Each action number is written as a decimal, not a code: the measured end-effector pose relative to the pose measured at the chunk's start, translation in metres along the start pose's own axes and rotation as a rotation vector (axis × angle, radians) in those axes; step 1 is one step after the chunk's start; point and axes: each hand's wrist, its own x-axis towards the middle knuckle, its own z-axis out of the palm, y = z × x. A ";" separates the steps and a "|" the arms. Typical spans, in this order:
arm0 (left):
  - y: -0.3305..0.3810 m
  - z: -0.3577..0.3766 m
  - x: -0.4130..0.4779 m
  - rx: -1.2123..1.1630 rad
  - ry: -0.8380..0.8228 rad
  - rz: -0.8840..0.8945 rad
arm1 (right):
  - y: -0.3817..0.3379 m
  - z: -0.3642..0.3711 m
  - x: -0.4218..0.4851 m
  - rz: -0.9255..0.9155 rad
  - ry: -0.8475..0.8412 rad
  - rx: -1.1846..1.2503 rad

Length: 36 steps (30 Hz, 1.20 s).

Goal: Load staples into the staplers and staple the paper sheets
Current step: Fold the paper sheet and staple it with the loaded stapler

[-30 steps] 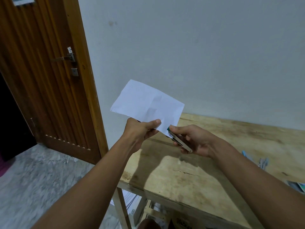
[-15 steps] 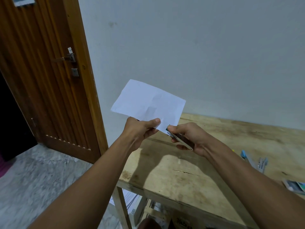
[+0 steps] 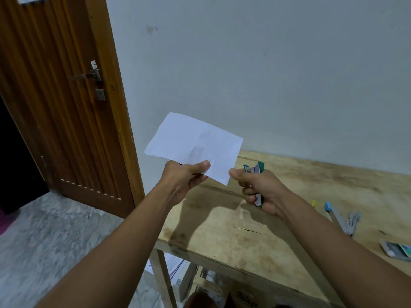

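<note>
My left hand [image 3: 185, 177] pinches the lower edge of the white paper sheets [image 3: 193, 144], held up in the air over the table's left end. Just to the right, my right hand [image 3: 259, 188] grips a small green and metal stapler [image 3: 254, 169]. Its jaws point up, a little clear of the paper's lower right corner. A second stapler with a blue tip [image 3: 341, 218] lies opened out on the wooden table [image 3: 278, 230] at the right. Next to it, near the right edge, sits a staple box [image 3: 397, 250].
A wooden door [image 3: 55, 96] stands at the left, with grey stone floor [image 3: 55, 236] below it. A plain wall runs behind the table. Papers and boxes are stored under the table's front edge [image 3: 178, 272]. A small yellow pin [image 3: 313, 203] lies on the table.
My right hand has drawn the stapler away from the paper's lower right corner and turned it so the jaws point up. The left hand still holds the sheets in the same place.
</note>
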 end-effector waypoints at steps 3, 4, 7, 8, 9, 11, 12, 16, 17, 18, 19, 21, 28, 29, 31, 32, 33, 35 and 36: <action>-0.004 -0.001 0.001 0.013 0.005 -0.019 | 0.005 0.010 0.002 -0.010 0.069 -0.025; -0.006 -0.002 0.002 0.021 0.012 -0.026 | 0.006 0.013 0.004 -0.015 0.106 -0.027; -0.008 -0.013 0.010 0.026 0.128 -0.070 | 0.011 0.015 0.011 -0.056 0.205 -0.109; -0.008 -0.020 0.015 0.011 0.205 -0.094 | 0.013 0.016 0.013 -0.071 0.224 -0.146; -0.008 -0.029 0.020 -0.001 0.282 -0.111 | 0.015 0.016 0.015 -0.087 0.235 -0.178; -0.011 -0.045 0.028 0.052 0.388 -0.126 | 0.020 0.017 0.016 -0.111 0.235 -0.232; -0.014 -0.053 0.031 0.111 0.418 -0.126 | 0.023 0.018 0.018 -0.118 0.226 -0.273; -0.030 -0.069 0.037 0.370 0.520 -0.104 | 0.040 0.024 0.031 -0.115 0.231 -0.458; -0.032 -0.071 0.038 0.424 0.542 -0.086 | 0.044 0.024 0.036 -0.100 0.244 -0.487; -0.033 -0.072 0.040 0.501 0.556 -0.066 | 0.047 0.025 0.041 -0.082 0.256 -0.523; -0.033 -0.072 0.041 0.609 0.566 -0.047 | 0.049 0.025 0.044 -0.074 0.262 -0.571; -0.034 -0.067 0.039 0.877 0.581 0.014 | 0.049 0.026 0.048 -0.066 0.260 -0.695; -0.043 -0.066 0.047 1.327 0.507 0.205 | 0.052 0.028 0.049 -0.087 0.301 -0.887; -0.044 -0.067 0.046 1.356 0.483 0.210 | 0.052 0.028 0.049 -0.091 0.303 -0.889; -0.046 -0.066 0.044 1.406 0.473 0.204 | 0.052 0.027 0.049 -0.100 0.307 -0.894; -0.045 -0.065 0.041 1.429 0.491 0.205 | 0.052 0.028 0.049 -0.102 0.306 -0.899; -0.045 -0.065 0.041 1.466 0.510 0.216 | 0.052 0.028 0.049 -0.104 0.306 -0.902; -0.046 -0.066 0.039 1.519 0.498 0.238 | 0.052 0.028 0.048 -0.098 0.307 -0.910; -0.045 -0.065 0.039 1.513 0.459 0.247 | 0.052 0.029 0.047 -0.093 0.307 -0.917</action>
